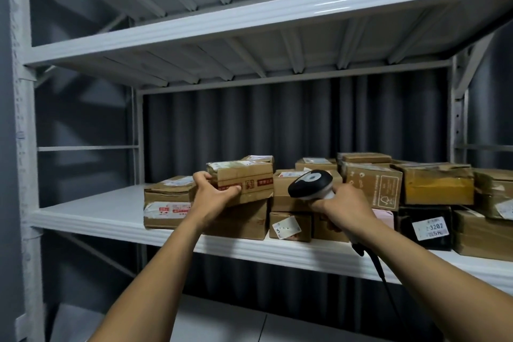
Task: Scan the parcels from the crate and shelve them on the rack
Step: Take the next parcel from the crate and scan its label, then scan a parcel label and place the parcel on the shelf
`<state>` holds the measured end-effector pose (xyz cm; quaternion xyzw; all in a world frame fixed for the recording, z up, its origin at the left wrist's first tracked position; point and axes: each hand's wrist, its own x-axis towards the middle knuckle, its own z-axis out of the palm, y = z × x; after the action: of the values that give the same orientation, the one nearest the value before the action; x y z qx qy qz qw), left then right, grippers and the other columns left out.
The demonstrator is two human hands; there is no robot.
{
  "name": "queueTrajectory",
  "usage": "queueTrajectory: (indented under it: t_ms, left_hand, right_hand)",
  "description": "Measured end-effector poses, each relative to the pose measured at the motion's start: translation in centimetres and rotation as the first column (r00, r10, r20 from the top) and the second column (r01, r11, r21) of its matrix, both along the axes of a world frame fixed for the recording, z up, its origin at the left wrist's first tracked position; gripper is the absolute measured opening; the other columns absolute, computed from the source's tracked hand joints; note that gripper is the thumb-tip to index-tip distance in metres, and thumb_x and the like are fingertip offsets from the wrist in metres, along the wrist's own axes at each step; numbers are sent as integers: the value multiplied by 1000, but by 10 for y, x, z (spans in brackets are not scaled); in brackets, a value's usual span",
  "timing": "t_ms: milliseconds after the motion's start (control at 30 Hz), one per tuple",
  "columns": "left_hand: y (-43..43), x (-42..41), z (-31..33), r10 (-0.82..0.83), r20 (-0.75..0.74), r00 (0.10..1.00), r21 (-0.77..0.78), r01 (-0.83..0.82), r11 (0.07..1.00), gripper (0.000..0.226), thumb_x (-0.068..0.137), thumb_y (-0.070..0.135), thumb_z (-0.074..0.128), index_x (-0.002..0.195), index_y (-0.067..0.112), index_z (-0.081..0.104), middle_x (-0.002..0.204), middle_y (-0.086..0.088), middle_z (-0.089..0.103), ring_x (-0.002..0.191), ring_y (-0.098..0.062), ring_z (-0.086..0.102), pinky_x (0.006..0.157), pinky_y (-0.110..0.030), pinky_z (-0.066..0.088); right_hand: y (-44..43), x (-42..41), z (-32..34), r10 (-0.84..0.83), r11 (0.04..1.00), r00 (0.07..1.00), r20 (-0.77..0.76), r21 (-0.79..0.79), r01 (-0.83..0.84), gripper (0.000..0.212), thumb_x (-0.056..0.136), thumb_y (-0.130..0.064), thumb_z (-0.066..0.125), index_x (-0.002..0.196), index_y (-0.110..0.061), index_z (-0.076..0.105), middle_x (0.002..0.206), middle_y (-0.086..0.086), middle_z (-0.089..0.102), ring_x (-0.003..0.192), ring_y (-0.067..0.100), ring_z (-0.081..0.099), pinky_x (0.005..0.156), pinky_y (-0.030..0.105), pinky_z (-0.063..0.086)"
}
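Note:
My left hand (212,196) grips the left end of a brown cardboard parcel (249,182) with red printing, which lies on top of other parcels on the white rack shelf (91,216). My right hand (345,208) holds a black-and-white barcode scanner (312,183) by its handle, its head level with the parcel's right end. The scanner's cable (380,272) hangs down below my right wrist. The crate is out of view.
Several cardboard parcels (374,189) are stacked along the middle and right of the shelf, with a black parcel (427,228) bearing a white label among them. The left part of the shelf is bare. An upper shelf (249,22) runs overhead, and a grey curtain hangs behind.

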<state>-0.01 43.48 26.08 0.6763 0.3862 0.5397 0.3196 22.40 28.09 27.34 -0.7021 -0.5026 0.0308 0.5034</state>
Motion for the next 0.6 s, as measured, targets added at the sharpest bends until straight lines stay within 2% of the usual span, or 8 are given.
queueTrajectory:
  t_ms: [67,133,200,267,367,467,600]
  left_hand:
    - [0,4,-3,87,56,995,45,-90,995,74,72,42,80,117,30,21,125,-4,44,116,-24,49,97,-43,47]
    - [-1,10,-6,236,49,970,68,-239,969,85,70,46,80,128,33,19,136,-9,36,122,-31,44,101,-50,44]
    - [-3,16,-9,320,-40,947,97,-315,944,100,71,49,78,142,32,10,145,-15,26,129,-37,38,105,-52,39]
    - [-6,22,-11,330,-158,930,173,-303,937,108,72,55,75,147,32,1,150,-16,18,135,-37,29,109,-50,32]
    - [-10,30,-10,339,-273,900,277,-264,924,98,78,59,65,149,35,1,155,-11,12,140,-35,23,110,-50,30]
    - [-13,38,-7,327,-273,905,302,-242,922,86,85,54,62,151,36,10,158,-10,12,142,-34,24,109,-48,33]
    - [-8,47,0,310,-257,915,339,-215,916,71,91,39,62,151,31,24,153,-11,28,138,-29,33,107,-43,38]
  right_hand:
    - [3,0,0,-1,1000,1000,4,-3,1,16,70,-23,74,80,-13,67,73,10,69,61,28,65,58,40,57]
    - [7,0,1,1,1000,1000,5,-5,-1,16,70,-23,74,80,-12,68,73,10,69,60,26,64,57,38,56]
    - [10,1,1,5,1000,1000,0,-10,-5,15,71,-22,74,81,-12,68,73,10,69,60,25,64,56,36,55]
    - [13,1,2,3,1000,1000,21,-21,-2,15,72,-23,74,81,-13,68,73,10,69,60,24,64,55,33,53]
    - [16,1,4,-6,1000,999,47,-24,8,15,71,-22,74,82,-13,68,74,10,70,59,25,66,54,33,55]
    - [17,4,7,-11,999,999,39,-37,13,17,73,-21,73,84,-10,67,75,11,70,52,23,65,47,29,51]
    - [16,5,11,-49,997,996,78,-61,54,18,75,-24,73,83,-9,67,74,9,69,49,19,62,46,25,47]
